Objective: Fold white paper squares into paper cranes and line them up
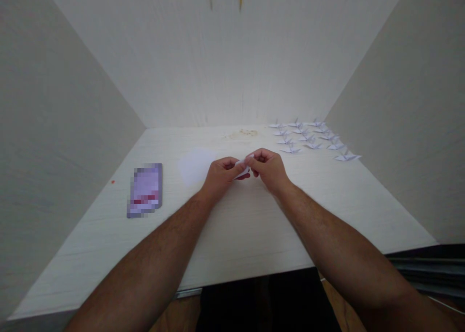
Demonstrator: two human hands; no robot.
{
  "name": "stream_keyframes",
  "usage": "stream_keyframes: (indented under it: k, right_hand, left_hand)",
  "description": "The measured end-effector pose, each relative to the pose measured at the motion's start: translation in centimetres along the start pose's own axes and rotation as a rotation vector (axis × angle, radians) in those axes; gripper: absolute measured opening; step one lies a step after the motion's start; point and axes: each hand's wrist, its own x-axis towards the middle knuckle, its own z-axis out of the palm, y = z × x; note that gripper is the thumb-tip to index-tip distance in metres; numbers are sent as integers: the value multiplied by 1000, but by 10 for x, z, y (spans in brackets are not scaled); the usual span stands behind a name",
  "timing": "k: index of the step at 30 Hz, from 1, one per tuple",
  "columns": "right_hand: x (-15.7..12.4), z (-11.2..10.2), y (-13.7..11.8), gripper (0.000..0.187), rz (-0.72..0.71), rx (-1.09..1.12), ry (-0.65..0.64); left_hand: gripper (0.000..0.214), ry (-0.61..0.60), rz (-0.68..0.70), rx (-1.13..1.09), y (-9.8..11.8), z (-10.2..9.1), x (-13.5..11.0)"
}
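A small piece of folded white paper point(242, 170) is held between my two hands above the middle of the table. My left hand point(224, 173) pinches it from the left, thumb on top and fingers below. From the right, my right hand point(267, 166) grips its upper end between thumb and fingers. The fingers cover much of the paper, so its exact folded shape is hidden. White paper sheets point(196, 165) lie flat on the table just left of my left hand.
Several folded paper cranes point(307, 138) stand in rows at the back right of the white table point(250, 235). On the left lies a purple, pixelated flat object point(145, 190), with a tiny orange bit point(113, 181) beside it. Pale walls enclose the back and both sides.
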Motion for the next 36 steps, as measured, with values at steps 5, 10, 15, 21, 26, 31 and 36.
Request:
stream_keyframes:
  k: [5, 10, 15, 21, 26, 31, 36]
  right_hand:
    - [0, 0, -1, 25, 15, -3, 2]
    - [0, 1, -1, 24, -2, -24, 3]
    - [0, 0, 1, 22, 16, 15, -38]
    - [-1, 0, -2, 19, 4, -28, 23]
    - [-1, 2, -1, 18, -42, -67, 60]
    - [0, 3, 0, 18, -57, -56, 84]
    - [0, 2, 0, 18, 2, -49, 55]
  left_hand:
    - [45, 8, -11, 29, 1, 0, -1]
    - [42, 25, 8, 73, 3, 1, -2]
    - [40, 87, -5, 48, 3, 0, -1]
    - [42, 37, 8, 108, 4, -1, -2]
    - [40, 12, 33, 128, 4, -1, -2]
    - [39, -13, -14, 124, 2, -1, -2]
    - [39, -31, -27, 144, 3, 0, -3]
